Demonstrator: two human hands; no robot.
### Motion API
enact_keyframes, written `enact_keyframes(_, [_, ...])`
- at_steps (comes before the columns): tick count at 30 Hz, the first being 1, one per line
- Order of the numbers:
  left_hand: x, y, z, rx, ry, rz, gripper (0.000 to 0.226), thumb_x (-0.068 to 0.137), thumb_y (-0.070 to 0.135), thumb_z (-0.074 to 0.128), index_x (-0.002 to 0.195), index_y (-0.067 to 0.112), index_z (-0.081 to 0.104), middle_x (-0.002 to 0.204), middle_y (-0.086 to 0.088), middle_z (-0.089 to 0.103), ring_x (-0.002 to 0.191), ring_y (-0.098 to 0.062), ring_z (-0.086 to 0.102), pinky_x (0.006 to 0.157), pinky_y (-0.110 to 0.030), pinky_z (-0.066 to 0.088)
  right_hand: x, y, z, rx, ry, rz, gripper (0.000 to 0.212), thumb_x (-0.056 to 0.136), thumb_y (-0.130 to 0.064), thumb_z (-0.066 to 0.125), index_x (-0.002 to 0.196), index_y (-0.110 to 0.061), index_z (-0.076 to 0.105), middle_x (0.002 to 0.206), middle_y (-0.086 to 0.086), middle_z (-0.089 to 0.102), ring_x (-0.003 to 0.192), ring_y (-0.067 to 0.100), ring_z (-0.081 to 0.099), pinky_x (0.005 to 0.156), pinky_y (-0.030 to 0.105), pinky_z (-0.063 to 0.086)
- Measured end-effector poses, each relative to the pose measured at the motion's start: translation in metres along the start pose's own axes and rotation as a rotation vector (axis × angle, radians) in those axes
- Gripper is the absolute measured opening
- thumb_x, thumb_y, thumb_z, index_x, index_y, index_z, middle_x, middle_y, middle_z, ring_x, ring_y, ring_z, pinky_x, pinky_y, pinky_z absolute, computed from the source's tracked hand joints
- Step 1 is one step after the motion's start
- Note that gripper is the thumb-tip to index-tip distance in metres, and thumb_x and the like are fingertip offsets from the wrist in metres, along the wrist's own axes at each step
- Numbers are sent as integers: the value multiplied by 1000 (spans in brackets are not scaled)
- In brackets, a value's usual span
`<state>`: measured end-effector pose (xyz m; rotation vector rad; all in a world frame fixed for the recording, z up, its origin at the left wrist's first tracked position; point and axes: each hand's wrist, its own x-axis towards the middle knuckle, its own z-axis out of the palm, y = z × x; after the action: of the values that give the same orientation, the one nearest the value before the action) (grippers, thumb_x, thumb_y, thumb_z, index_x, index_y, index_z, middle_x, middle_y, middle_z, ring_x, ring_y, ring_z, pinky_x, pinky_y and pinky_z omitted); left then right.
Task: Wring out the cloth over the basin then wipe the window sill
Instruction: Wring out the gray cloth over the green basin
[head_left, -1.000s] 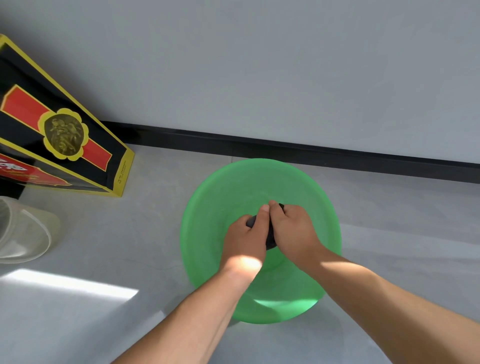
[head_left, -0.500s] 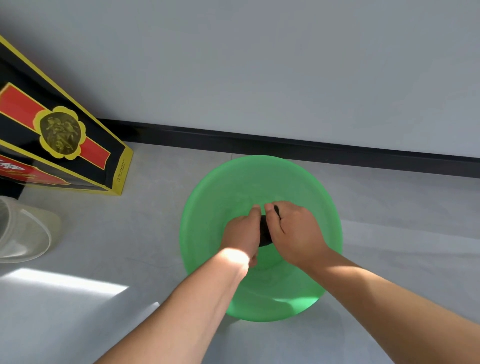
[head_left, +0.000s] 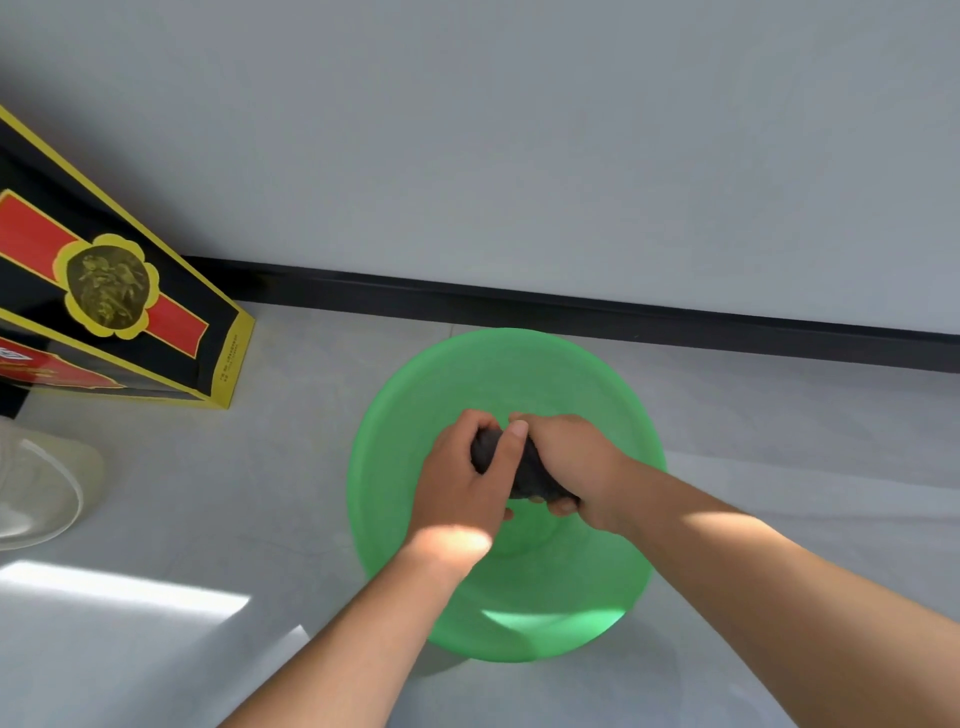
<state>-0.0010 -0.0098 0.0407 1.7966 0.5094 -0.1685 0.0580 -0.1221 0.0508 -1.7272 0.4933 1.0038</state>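
Most of the cloth (head_left: 530, 470) is hiding inside two hands, so only a dark, bumpy lump is showing btw them. It is hanging over the middle of the basin (head_left: 493, 369), squished into a fat roll. Left hand (head_left: 457, 483) is curling its fingers (head_left: 511, 447) tight round one end. Right hand (head_left: 582, 462) is wrapping round the other end, w/ fingertips poking out under it. Both arms are covering part of the basin's inside. It is round, green, smooth plastic, sitting on the pale grey floor (head_left: 234, 493). At the left edge a see-thru tub (head_left: 41, 493) & a shiny black, red, yellow box (head_left: 119, 306) are getting cut off.
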Motion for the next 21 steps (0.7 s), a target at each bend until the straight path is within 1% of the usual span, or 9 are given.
enact_keyframes(3, [3, 2, -1, -3, 14, 36, 40, 82, 58, 55, 81, 18, 55, 83, -8, 62, 82, -29, 65, 57, -48, 61, -7, -4, 4, -4, -12, -30, 24, 92, -25, 50, 78, -8, 61, 63, 15, 53, 47, 23, 43, 38, 19, 23])
enact_keyframes(5, [0, 5, -1, -7, 20, 32, 36, 85, 53, 57, 80, 17, 53, 78, -8, 60, 74, -25, 63, 54, -42, 59, -9, -5, 3, 7, 10, -45, 28, 94, -22, 49, 70, -10, 56, 54, 10, 46, 41, 19, 37, 38, 19, 22])
enact_keyframes(7, [-3, 6, 1, 51, 95, 15, 42, 83, 57, 54, 77, 15, 50, 66, -3, 57, 61, -18, 54, 56, -35, 50, -12, -3, 5, -52, 109, -142, 37, 96, -24, 49, 61, -12, 52, 48, 3, 42, 41, 18, 35, 41, 23, 27])
enact_keyframes(8, [-5, 10, 3, 53, 132, -33, 45, 83, 57, 52, 75, 13, 49, 61, 0, 55, 56, -15, 49, 57, -34, 45, -15, 0, 7, -108, 180, -229, 43, 97, -27, 48, 56, -14, 51, 46, 0, 43, 43, 19, 37, 45, 26, 31])
enact_keyframes(10, [-11, 17, 10, 4, 156, -172, 45, 91, 49, 53, 68, 11, 48, 54, 6, 53, 50, -11, 45, 55, -33, 39, -25, 7, 11, -198, 293, -367, 52, 100, -34, 46, 53, -11, 50, 45, -3, 48, 47, 18, 43, 52, 31, 38])
enact_keyframes(13, [-23, 26, 14, 0, 107, -335, 43, 97, 41, 49, 64, 15, 50, 52, 4, 52, 49, -17, 44, 52, -32, 33, -49, 14, 13, -302, 378, -418, 55, 102, -31, 45, 50, -13, 41, 42, -5, 40, 45, 18, 38, 51, 33, 29])
enact_keyframes(14, [-27, 29, 12, -31, 87, -375, 43, 97, 41, 48, 63, 15, 50, 50, 3, 48, 47, -20, 41, 49, -31, 30, -56, 12, 13, -336, 392, -446, 55, 102, -28, 46, 49, -16, 38, 42, -6, 37, 46, 19, 37, 52, 33, 26])
enact_keyframes(17, [-32, 43, 4, -85, 23, -522, 37, 94, 37, 46, 64, 17, 49, 47, 2, 38, 44, -18, 33, 46, -20, 22, -71, 4, 13, -448, 416, -537, 54, 101, -25, 48, 50, -21, 33, 44, -8, 35, 53, 27, 40, 56, 32, 27])
enact_keyframes(21, [-30, 71, -11, -115, -13, -672, 30, 90, 30, 46, 63, 19, 44, 48, 2, 31, 43, -15, 25, 47, -17, 17, -81, -13, 13, -639, 409, -680, 47, 97, -34, 37, 52, -26, 28, 45, -10, 31, 52, 28, 37, 54, 32, 25])
